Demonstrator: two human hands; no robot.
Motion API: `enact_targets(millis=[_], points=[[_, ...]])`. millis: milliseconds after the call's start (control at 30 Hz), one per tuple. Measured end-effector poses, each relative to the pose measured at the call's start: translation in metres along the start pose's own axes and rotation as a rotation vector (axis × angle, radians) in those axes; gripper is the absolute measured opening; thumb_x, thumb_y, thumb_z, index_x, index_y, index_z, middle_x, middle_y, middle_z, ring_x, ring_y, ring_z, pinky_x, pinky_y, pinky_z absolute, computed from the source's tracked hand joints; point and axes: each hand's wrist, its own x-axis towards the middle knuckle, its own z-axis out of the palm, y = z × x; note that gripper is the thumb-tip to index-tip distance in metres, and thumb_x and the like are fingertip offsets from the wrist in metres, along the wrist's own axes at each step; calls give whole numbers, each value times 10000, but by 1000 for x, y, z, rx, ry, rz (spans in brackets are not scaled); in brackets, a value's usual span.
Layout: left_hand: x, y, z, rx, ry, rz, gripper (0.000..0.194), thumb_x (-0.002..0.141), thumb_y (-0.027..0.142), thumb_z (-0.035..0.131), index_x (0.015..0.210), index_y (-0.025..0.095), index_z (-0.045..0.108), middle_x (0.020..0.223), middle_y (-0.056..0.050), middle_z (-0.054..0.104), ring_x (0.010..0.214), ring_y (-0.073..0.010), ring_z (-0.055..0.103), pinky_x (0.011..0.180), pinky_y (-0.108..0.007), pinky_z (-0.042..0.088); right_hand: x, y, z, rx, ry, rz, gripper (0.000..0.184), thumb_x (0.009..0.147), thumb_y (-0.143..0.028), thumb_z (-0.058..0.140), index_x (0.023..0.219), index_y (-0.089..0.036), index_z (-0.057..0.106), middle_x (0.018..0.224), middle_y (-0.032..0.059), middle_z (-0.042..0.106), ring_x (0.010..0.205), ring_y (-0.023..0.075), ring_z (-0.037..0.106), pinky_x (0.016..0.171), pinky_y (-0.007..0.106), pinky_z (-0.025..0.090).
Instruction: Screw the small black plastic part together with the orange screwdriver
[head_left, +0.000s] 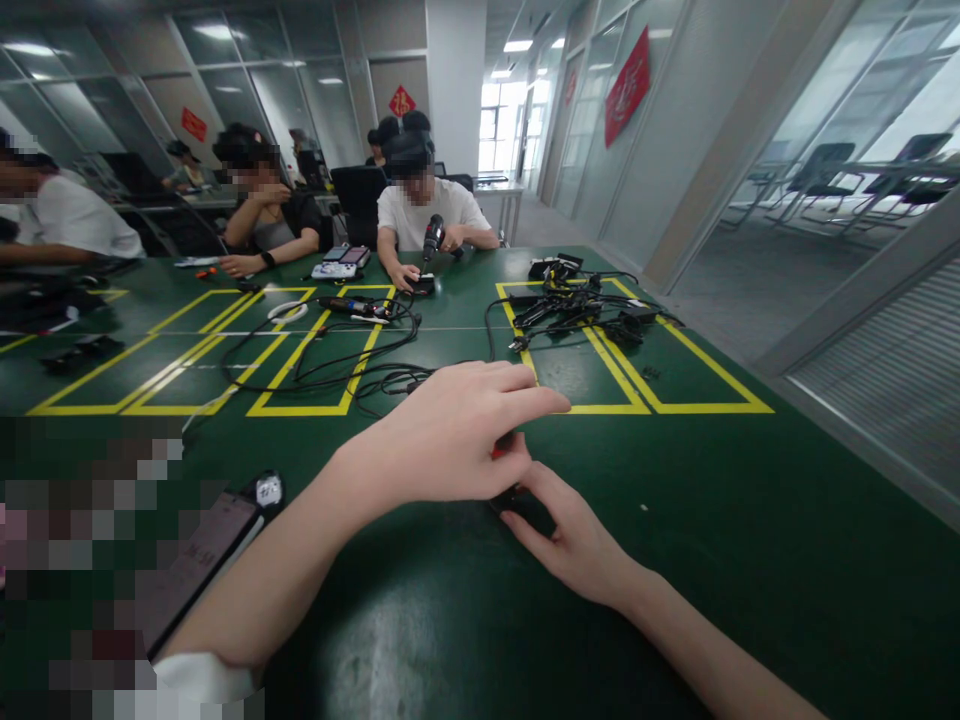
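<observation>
At the middle of the green table my two hands come together. My left hand reaches over from the left, its fingers curled round a small red and black object and its index finger stretched out to the right. Most of that object is hidden by my fingers, so its kind does not show. Just below it, my right hand steadies a small black piece between thumb and fingers, close to the tabletop. Whether the two objects are joined or only touching, I cannot tell.
Black cables trail beyond my hands. A tangled heap of black cables and adapters lies at the far right. Left of my forearm rests a phone. Across the table, a person in white holds a power drill.
</observation>
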Motion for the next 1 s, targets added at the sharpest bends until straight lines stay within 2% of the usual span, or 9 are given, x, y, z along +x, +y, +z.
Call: enact_targets(millis=[133, 200, 300, 367, 533, 700, 867, 1000], points=[[0, 0, 1, 26, -3, -9, 369, 990, 149, 452, 1285, 217, 663, 1106, -47, 692, 905, -177, 674, 750, -282, 498, 0, 0, 0, -1, -4, 18, 382, 938, -130, 572, 1300, -250, 579, 1231, 104, 705, 1112, 261, 677, 985, 466, 588], [1, 0, 2, 37, -1, -13, 339, 1002, 196, 472, 1280, 211, 665, 1094, -47, 692, 878, -178, 669, 728, -284, 495, 0, 1, 1, 1, 7, 13, 385, 936, -128, 572, 1300, -251, 577, 1230, 102, 704, 1108, 260, 676, 984, 467, 587], [1, 0, 1, 26, -2, -1, 349, 931, 165, 534, 1247, 195, 680, 1049, -49, 688, 894, -191, 660, 765, -295, 500, 0, 1, 2, 9, 10, 4, 375, 944, -132, 571, 1297, -260, 571, 1234, 96, 702, 1115, 257, 673, 978, 458, 588], [1, 0, 1, 24, 4, 4, 376, 909, 121, 519, 1238, 193, 685, 1045, -53, 685, 924, -196, 659, 798, -301, 501, 0, 1, 1, 9, 6, 3, 376, 949, -132, 570, 1301, -263, 569, 1235, 94, 701, 1112, 253, 673, 972, 451, 590], [1, 0, 2, 43, 8, -23, 354, 987, 157, 456, 1271, 197, 662, 1095, -60, 685, 890, -182, 667, 761, -286, 503, 0, 1, 1, -1, 12, -3, 382, 940, -128, 577, 1300, -256, 577, 1221, 94, 703, 1093, 251, 674, 969, 447, 592], [2, 1, 3, 39, 6, 17, 357, 938, 136, 503, 1244, 193, 677, 1067, -64, 675, 956, -204, 656, 827, -307, 516, -1, 1, 1, 7, 5, 12, 359, 939, -133, 580, 1279, -251, 592, 1201, 92, 708, 1096, 259, 678, 962, 448, 592], [3, 3, 3, 65, -33, 8, 337, 1025, 185, 443, 1295, 208, 643, 1135, -67, 670, 967, -205, 665, 813, -317, 519, -2, 1, 0, -5, 5, 27, 371, 946, -161, 582, 1306, -250, 594, 1231, 106, 708, 1099, 271, 683, 977, 473, 589], [4, 6, 1, 67, -28, 11, 310, 976, 170, 503, 1238, 185, 667, 1100, -82, 669, 965, -219, 647, 864, -337, 510, -1, 0, -2, -4, 0, 50, 322, 953, -179, 580, 1264, -253, 610, 1210, 98, 714, 1107, 278, 688, 960, 467, 600]])
